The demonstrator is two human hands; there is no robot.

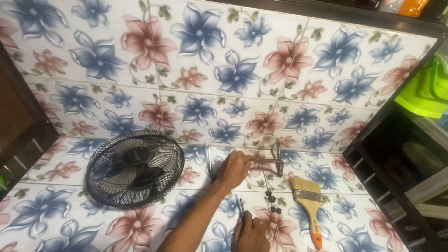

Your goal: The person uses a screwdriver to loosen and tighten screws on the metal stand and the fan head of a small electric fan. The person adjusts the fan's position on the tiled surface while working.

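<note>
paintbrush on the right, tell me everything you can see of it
The paintbrush lies flat on the floral tiled surface, right of both hands, touched by nothing. It has pale bristles pointing away from the person, a metal band, a light wooden handle and an orange tip nearest the person. A few small dark parts lie just left of it.

Flowers all over your floor and wall

You see tiles (107, 56) with big blue and pink flowers, near and far. On the right stands a dark shelf (396, 186), with a bright green plastic tub (427, 93) above it. Dark wood (18, 116) is on the left.
</note>
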